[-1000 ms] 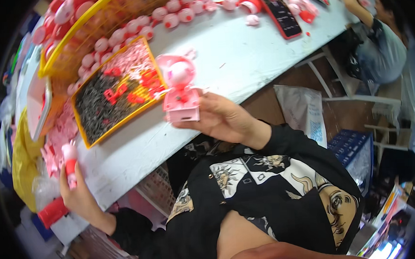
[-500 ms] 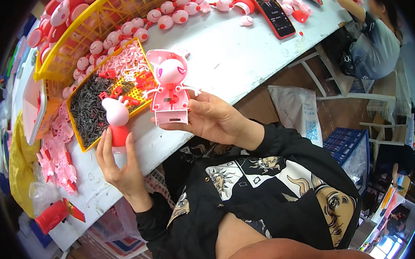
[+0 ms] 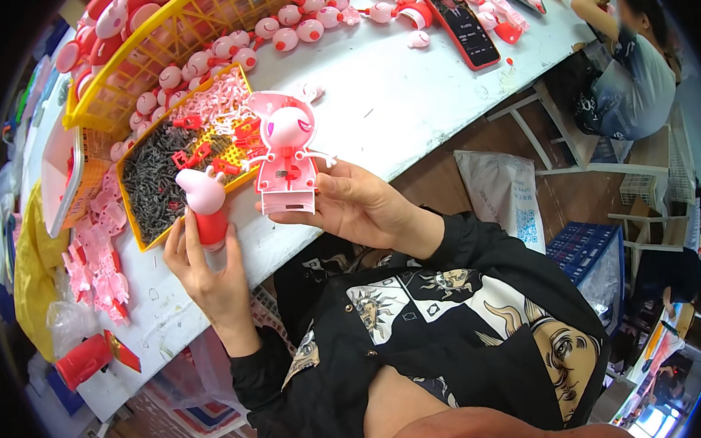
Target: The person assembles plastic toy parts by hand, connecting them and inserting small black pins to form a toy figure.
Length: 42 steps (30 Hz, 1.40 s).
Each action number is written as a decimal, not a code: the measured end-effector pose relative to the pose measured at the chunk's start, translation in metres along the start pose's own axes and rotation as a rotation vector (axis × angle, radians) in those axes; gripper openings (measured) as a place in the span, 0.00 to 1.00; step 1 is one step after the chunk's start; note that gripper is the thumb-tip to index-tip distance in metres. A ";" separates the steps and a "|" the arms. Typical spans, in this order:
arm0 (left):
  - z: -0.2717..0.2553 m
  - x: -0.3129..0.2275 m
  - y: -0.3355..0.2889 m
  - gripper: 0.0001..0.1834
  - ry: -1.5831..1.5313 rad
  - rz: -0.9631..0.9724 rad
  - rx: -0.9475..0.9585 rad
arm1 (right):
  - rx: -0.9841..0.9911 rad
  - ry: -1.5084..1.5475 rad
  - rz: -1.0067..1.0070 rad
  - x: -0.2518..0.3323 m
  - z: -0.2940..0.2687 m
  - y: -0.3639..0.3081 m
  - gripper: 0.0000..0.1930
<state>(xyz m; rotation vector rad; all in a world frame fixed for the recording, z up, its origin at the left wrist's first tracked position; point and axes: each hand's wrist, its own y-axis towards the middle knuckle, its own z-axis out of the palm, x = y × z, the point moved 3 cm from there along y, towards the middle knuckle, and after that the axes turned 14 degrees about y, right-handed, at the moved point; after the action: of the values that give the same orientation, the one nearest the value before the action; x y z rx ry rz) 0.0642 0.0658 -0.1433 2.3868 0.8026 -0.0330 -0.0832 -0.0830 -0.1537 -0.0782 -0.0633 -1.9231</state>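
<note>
My left hand [image 3: 209, 283] grips a toy figure shell [image 3: 210, 220] with a pink head and a red body, thumb on one side and fingers on the other. In my right hand [image 3: 366, 206] is an open toy figure half [image 3: 288, 171], its inside facing up. A round pink part with purple markings, small white arms and red inner pieces sit within it. The two toy pieces are apart, a short gap between them. Just beyond the left one stands a yellow tray [image 3: 141, 244] of dark screws, pink small parts and red pieces.
A yellow basket [image 3: 132, 60] heaped with red and pink parts stands at the far left. Rows of pink ball-shaped parts [image 3: 285, 38] lie behind the tray. A phone in a red case [image 3: 461, 27] rests on the white table [image 3: 392, 98]. Another person [image 3: 628, 62] sits at the far right.
The toy shell in my left hand has tilted slightly and shifted a little to the right, nearer the open half. My right hand has barely moved; both grips remain.
</note>
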 end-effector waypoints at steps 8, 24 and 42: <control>0.001 0.006 -0.007 0.34 -0.177 -0.078 -0.045 | -0.022 -0.028 -0.021 0.004 -0.010 0.005 0.29; 0.012 -0.002 0.001 0.33 -0.583 -0.174 -0.060 | 0.083 -0.064 -0.033 0.010 -0.015 0.027 0.33; 0.012 -0.006 -0.002 0.31 -0.544 -0.126 -0.015 | 0.117 -0.056 0.006 0.008 -0.017 0.024 0.34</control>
<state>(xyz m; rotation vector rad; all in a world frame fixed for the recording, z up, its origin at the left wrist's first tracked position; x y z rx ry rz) 0.0600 0.0566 -0.1527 2.1501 0.6768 -0.6917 -0.0637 -0.0997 -0.1700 -0.0534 -0.2131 -1.9075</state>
